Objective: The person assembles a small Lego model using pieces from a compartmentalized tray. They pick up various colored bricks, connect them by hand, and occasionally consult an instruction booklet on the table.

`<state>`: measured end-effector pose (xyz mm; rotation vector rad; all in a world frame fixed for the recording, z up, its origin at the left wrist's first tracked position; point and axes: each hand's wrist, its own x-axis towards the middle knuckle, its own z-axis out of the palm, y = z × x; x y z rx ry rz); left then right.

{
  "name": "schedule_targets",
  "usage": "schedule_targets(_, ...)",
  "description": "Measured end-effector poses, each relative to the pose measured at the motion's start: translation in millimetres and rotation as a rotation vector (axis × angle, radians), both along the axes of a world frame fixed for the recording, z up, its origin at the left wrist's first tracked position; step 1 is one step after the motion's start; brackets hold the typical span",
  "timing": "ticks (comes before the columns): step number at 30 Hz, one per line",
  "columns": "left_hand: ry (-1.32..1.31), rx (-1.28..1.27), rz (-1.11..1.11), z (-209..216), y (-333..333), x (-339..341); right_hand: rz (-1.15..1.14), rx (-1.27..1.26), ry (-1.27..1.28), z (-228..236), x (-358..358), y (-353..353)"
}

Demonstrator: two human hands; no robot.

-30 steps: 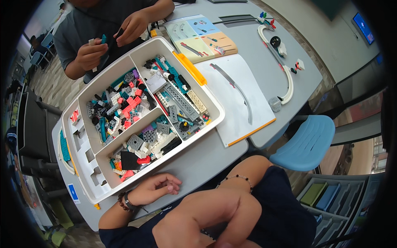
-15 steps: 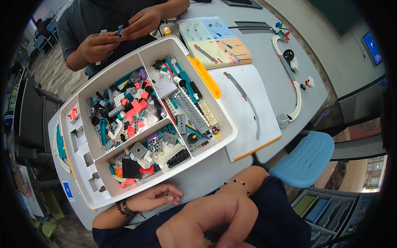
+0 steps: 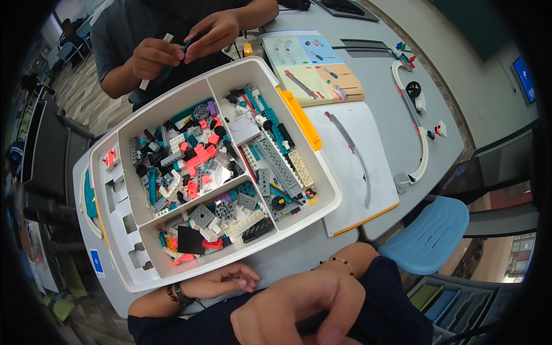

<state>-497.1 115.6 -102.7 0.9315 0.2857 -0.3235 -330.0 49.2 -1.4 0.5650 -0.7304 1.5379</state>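
My left hand (image 3: 227, 280) rests at the near table edge, just below the parts box. Its fingers are loosely curled and apart, with nothing in them. My right hand (image 3: 287, 310) is raised close in front of me over my dark clothing, bent at the wrist. A gap shows between its bent thumb and fingers with nothing seen in it; some fingertips are cut off. In front of me, the white compartment box (image 3: 307, 221) holds many building bricks. Across the table, a person's hands (image 3: 178, 52) hold a teal piece (image 3: 187, 46) and a white beam (image 3: 145, 84).
An instruction booklet (image 3: 336, 198) lies spread right of the box, overlapping the table edge. Beyond it stands a curved white and grey track (image 3: 424, 152) with small brick parts. A blue chair (image 3: 425, 236) is at the right, above a drawer unit (image 3: 454, 310).
The whole view has shifted slightly, so the table and box sit lower and further right. My hands keep nearly the same pose. The other person's fingers have moved a little on the pieces.
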Motion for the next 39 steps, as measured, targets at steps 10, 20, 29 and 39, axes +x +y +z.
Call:
schedule_targets(10, -0.03, 0.071, -0.008, -9.9, -1.5, -6.2, -0.022, -0.071, 0.046, 2.0, 8.1, 0.3)
schedule_targets(20, -0.032, 0.027, -0.004, -4.5, -0.5, -2.5, -0.552, -0.039, -0.162, 7.4, 26.5, -5.7)
schedule_targets(29, -0.003, 0.03, -0.004, -3.0, -0.9, -1.6, -0.662, 0.116, -0.075, 3.3, 23.8, 5.0)
schedule_targets(39, 0.008, 0.11, -0.001, 1.0, -1.1, -2.7, -1.374, -0.738, -1.882, -3.4, 152.6, 20.0)
